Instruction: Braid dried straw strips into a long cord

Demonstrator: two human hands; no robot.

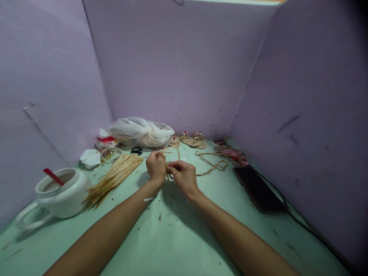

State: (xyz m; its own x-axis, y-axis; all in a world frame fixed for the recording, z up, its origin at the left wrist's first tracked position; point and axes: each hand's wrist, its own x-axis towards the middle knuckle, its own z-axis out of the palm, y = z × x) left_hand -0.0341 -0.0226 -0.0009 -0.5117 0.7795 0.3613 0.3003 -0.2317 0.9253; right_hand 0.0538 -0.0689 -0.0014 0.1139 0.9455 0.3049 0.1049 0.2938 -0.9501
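Note:
My left hand (156,165) is closed in a fist around a small piece of woven straw, mostly hidden by the fingers. Close beside it on the right, my right hand (184,174) pinches the same straw piece (167,167) between thumb and fingertips. Loose straw ends poke out above and below the hands. A braided straw cord (211,168) lies looped on the table, just right of my right hand. To the left of my left hand rests a fanned bundle of dried straw strips (116,176).
A white pot-shaped mug (64,199) with a red stick stands at left. Behind are black scissors (136,150), a clear ring (111,154), a tied plastic bag (140,132) and small woven straw slippers (189,140). A black phone (258,189) with a cable lies at right.

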